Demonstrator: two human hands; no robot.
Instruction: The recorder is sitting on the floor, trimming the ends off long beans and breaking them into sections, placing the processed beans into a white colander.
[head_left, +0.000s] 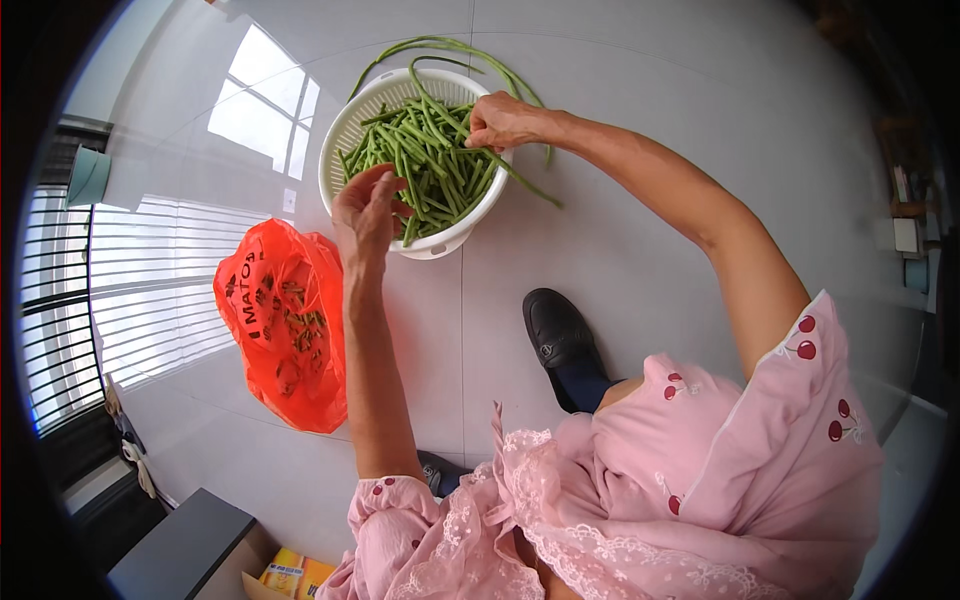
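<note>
A white plastic colander (334, 161) stands on the floor, heaped with cut pieces of green long beans (427, 161). My right hand (504, 121) is closed on a whole long bean (534, 187) at the colander's right rim; one end of it sticks out past the rim. Over the left rim hovers my left hand (369, 210), fingers bent and apart, with nothing visible in its grasp. Several uncut long beans (450, 43) curve across the far rim and onto the floor. A red plastic bag (262, 345) lies open at the left with small bean scraps (306, 322) inside.
Grey floor tiles (480, 360) surround the colander. A black shoe (559, 330) is on my right foot, near the colander. A dark-topped box (187, 540) and a yellow package (292, 574) are at lower left. Dark window bars (56, 285) line the left side.
</note>
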